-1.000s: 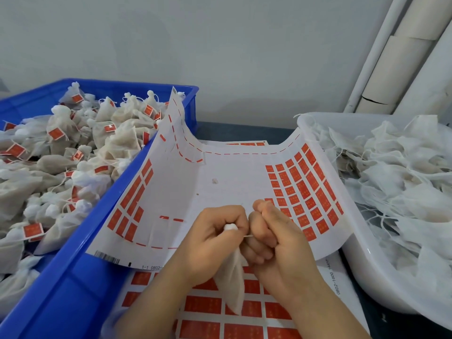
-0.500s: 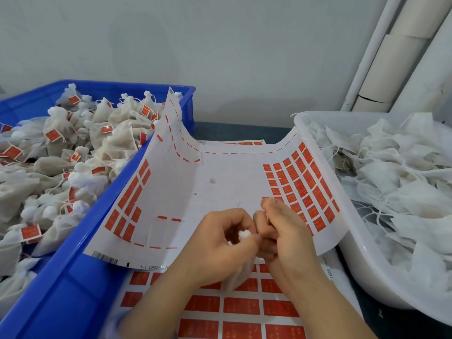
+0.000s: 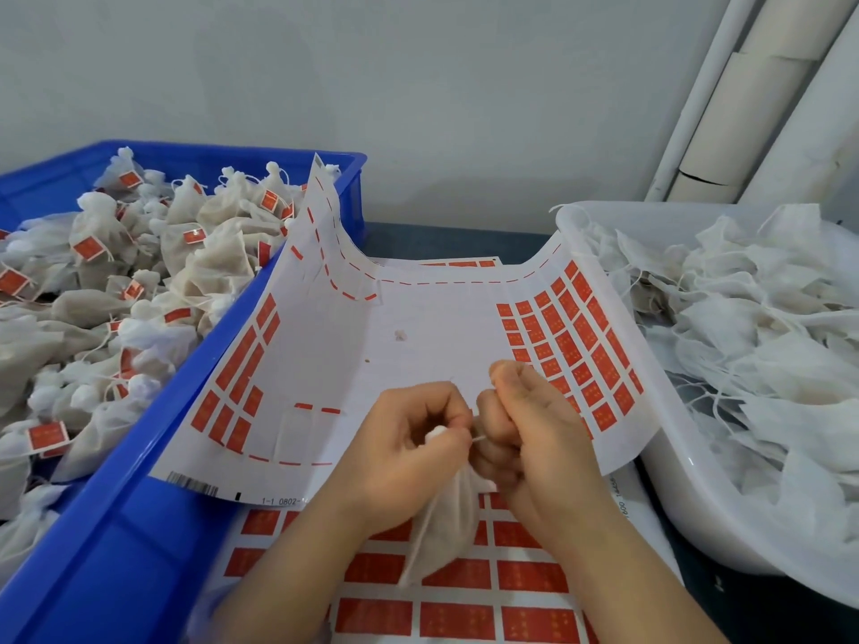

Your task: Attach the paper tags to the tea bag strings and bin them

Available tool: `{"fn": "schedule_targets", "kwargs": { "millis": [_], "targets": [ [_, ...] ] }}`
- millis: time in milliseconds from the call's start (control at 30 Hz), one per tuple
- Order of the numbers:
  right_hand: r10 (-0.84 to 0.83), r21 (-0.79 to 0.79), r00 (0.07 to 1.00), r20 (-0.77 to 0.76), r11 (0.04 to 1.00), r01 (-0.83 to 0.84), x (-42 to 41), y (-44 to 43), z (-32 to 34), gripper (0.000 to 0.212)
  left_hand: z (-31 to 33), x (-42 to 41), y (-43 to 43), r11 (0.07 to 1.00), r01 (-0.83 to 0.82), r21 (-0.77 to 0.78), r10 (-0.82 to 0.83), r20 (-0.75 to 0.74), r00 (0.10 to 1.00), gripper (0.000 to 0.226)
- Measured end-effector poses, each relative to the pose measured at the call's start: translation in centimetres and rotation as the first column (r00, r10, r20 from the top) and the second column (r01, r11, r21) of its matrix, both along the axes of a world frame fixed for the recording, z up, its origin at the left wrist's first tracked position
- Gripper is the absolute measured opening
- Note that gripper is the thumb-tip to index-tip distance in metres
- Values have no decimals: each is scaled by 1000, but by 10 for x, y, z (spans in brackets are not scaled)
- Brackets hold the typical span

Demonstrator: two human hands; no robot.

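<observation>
— The tea bag [image 3: 444, 527] is gripped at its neck by the curled fingers of the left hand [image 3: 409, 453]; the string [image 3: 479, 438] is pinched by the right hand [image 3: 534, 439].
— And the bag is held over the near edge of the curled tag sheet [image 3: 418, 327], between the blue bin [image 3: 139, 527] at the bench's left and the white tub [image 3: 697, 508] at its right.

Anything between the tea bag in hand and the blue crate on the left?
Yes: the white sheet of red tags curls up against the blue plastic crate's near rim, between it and the white mesh tea bag. Lifting over should clear it.
</observation>
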State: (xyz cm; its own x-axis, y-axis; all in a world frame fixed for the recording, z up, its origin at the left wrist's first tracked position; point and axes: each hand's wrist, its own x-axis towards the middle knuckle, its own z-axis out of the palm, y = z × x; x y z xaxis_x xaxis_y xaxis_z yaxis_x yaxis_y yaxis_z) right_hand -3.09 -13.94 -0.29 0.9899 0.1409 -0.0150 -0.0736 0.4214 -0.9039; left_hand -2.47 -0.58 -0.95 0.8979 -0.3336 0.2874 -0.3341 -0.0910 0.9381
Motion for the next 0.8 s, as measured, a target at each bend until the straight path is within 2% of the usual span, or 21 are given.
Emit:
{"fn": "schedule_targets", "kwargs": {
  "millis": [100,167,267,367,433,500,567,700,800],
  "targets": [
    [-133,-298,984,121,940,164,5,-7,-3,5,1,3,-6,983,-166,83,171,-51,984,18],
    [-102,-485,961,258,846,220,5,-12,-5,16,1,5,-5,961,-247,127,255,-56,965,22],
    [75,-719,911,405,642,267,1,-11,-7,25,1,6,-4,967,-206,147,223,-106,969,17],
    [177,-834,867,465,416,363,2,-8,-11,15,1,7,-4,967,-200,156,219,-116,969,15],
    [177,-836,851,495,365,410,5,-10,-11,9,1,8,-3,968,-212,135,231,-144,962,16],
    [172,-824,841,513,373,426,6,-13,-10,8,0,9,0,961,-233,151,252,-129,959,18],
    [157,-820,857,491,417,393,4,-14,-10,18,0,10,1,964,-212,158,235,-145,961,12],
    [59,-689,906,419,670,275,0,-10,-9,30,2,8,2,996,-19,90,39,-226,973,12],
    [42,-526,941,335,837,150,-2,-3,-8,37,4,7,3,996,86,-40,-93,-219,971,10]
  ]
}}
